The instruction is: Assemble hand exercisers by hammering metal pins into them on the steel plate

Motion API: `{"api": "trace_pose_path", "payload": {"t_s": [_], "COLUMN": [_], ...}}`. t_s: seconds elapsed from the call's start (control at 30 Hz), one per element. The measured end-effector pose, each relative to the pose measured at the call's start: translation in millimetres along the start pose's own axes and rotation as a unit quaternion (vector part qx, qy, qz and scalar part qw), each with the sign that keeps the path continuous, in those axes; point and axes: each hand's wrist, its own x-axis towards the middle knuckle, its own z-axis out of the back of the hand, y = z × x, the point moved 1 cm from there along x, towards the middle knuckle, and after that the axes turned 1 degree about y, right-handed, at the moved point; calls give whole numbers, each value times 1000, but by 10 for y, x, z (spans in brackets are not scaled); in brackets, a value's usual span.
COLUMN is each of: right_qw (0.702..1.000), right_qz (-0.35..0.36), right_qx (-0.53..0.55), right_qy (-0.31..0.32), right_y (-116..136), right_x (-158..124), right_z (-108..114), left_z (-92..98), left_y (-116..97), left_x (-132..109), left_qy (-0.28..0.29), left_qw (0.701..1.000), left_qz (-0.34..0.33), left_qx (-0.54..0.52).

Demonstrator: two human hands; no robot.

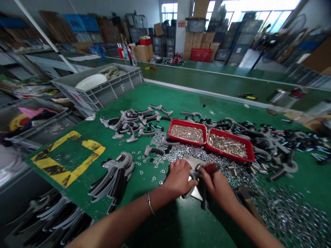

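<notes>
My left hand point(180, 177) is closed on a grey metal handle with a black grip point(204, 198), over a flat steel plate point(192, 160). Beside it, my right hand point(216, 181) is wrapped round a tool with a dark red handle point(210, 168); its working end is hidden. A small silver cylinder point(198, 167) shows between the hands, at the head of the handle. Loose nuts point(178, 153) lie scattered just beyond the plate. To the left, a stack of similar grey-and-black handles point(116, 179) rests on the green table.
Two red trays hold small metal parts: rings or nuts point(187, 132) in one, pins point(227, 146) in the other. A hammer point(248, 203) and many washers point(292, 213) lie at right. More handles point(129, 120) are heaped behind. A grey crate point(113, 86) stands far left.
</notes>
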Motion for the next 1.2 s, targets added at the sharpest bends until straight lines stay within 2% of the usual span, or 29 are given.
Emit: {"api": "trace_pose_path", "payload": {"t_s": [0.17,0.27,0.43,0.6,0.7,0.77,0.87,0.93,1.0,1.07,1.13,1.2], "right_qw": [999,998,999,998,995,988,963,955,955,957,955,946], "right_qz": [4,-26,-16,28,70,111,170,171,160,160,162,164], "right_qx": [26,34,36,35,-22,-100,-204,-241,-247,-237,-245,-278], "right_qy": [-22,-35,-3,-44,-67,-41,34,23,-23,-54,-52,-21], "right_y": [7,9,39,153,-10,-287,-754,-923,-898,-707,-447,-222], "right_x": [-37,-41,-41,5,-36,-81,-113,-51,115,385,733,1111], "right_z": [1,-1,21,338,548,608,621,668,761,846,856,761], "left_z": [-20,-22,-46,-18,177,401,750,896,955,947,905,861], "left_y": [6,7,6,-22,-31,-3,118,237,353,437,487,520], "left_x": [13,14,11,-28,28,200,683,1060,1369,1550,1601,1562], "left_qy": [-10,-14,-25,-19,22,20,-35,-42,-36,-31,-31,-36], "left_qw": [1000,1000,1000,999,997,993,982,975,973,973,970,967], "left_qz": [-3,-8,-12,-15,-50,-92,-128,-113,-89,-73,-70,-79], "left_qx": [2,5,13,34,45,68,135,184,209,218,229,239]}}
